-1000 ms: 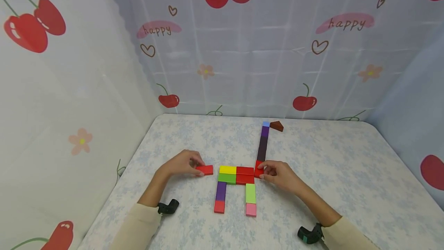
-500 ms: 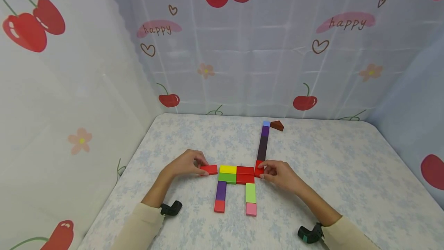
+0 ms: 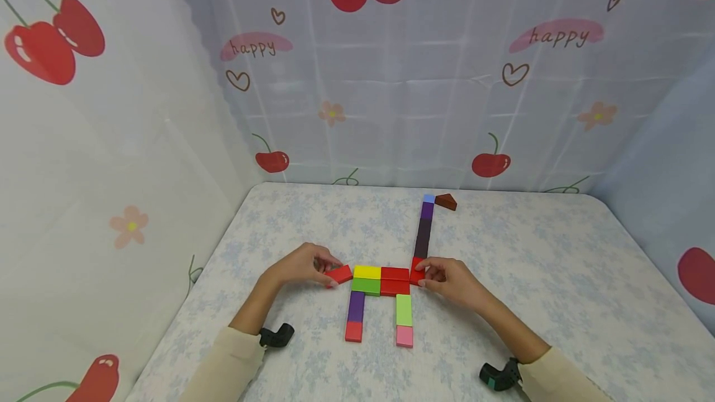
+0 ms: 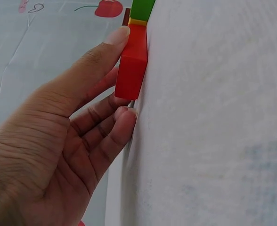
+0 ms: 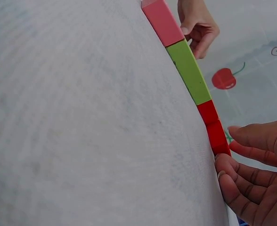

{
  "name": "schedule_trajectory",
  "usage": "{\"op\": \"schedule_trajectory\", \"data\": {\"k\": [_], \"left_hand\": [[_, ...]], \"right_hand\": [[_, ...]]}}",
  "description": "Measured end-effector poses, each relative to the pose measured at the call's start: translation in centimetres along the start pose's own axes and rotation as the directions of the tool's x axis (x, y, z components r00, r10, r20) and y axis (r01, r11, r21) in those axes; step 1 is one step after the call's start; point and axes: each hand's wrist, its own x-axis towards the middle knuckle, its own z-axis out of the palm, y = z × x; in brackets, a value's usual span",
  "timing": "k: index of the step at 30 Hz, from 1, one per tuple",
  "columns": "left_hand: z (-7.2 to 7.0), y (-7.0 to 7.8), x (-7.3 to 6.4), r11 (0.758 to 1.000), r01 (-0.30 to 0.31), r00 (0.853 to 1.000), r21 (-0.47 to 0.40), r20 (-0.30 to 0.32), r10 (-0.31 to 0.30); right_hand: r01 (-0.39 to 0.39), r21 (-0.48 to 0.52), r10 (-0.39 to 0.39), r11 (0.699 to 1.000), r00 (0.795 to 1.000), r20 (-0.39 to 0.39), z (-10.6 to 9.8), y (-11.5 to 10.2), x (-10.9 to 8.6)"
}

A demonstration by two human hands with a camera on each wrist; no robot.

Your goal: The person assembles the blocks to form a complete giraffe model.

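Note:
My left hand [image 3: 304, 264] pinches a red rectangular block [image 3: 339, 274] between thumb and fingers. That block lies slanted, its right end right at the left side of a yellow block [image 3: 367, 272]. In the left wrist view, the thumb is along one side of the red block [image 4: 131, 75], and the other fingers curl below it. My right hand [image 3: 454, 281] holds another red block [image 3: 416, 270] at the bottom of an upright column, its fingertips partly covering it. Between the hands are the yellow block, a green block [image 3: 365, 288] and two red blocks [image 3: 394, 281].
Above the right-hand block run a dark block [image 3: 423, 237], a purple block [image 3: 427, 210] and a light blue block [image 3: 429, 198], with a brown angled block [image 3: 445, 202] beside. Two legs extend nearer: purple [image 3: 355, 307] with red [image 3: 354, 332], light green [image 3: 403, 310] with pink [image 3: 404, 336].
My left hand has moved right with its red block, up to the yellow block, and has turned it from level to slanted, right end farther away. The right hand stays in place.

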Motion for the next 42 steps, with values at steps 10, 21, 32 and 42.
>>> {"op": "schedule_trajectory", "data": {"k": [10, 21, 32, 42], "left_hand": [[0.16, 0.1, 0.01, 1.0, 0.023, 1.0, 0.001, -0.003, -0.023], [0.07, 0.18, -0.01, 1.0, 0.018, 1.0, 0.008, 0.006, -0.018], [0.06, 0.09, -0.11, 1.0, 0.029, 1.0, -0.01, 0.012, -0.028], [0.04, -0.14, -0.12, 1.0, 0.016, 1.0, -0.017, 0.014, -0.015]], "right_hand": [[0.004, 0.01, -0.004, 1.0, 1.0, 0.003, -0.02, 0.02, -0.02], [-0.004, 0.012, 0.004, 1.0, 1.0, 0.004, -0.08, -0.02, 0.08], [-0.012, 0.014, 0.011, 1.0, 1.0, 0.01, -0.09, -0.03, 0.02], [-0.012, 0.009, 0.012, 1.0, 1.0, 0.011, -0.07, 0.02, 0.02]]}}
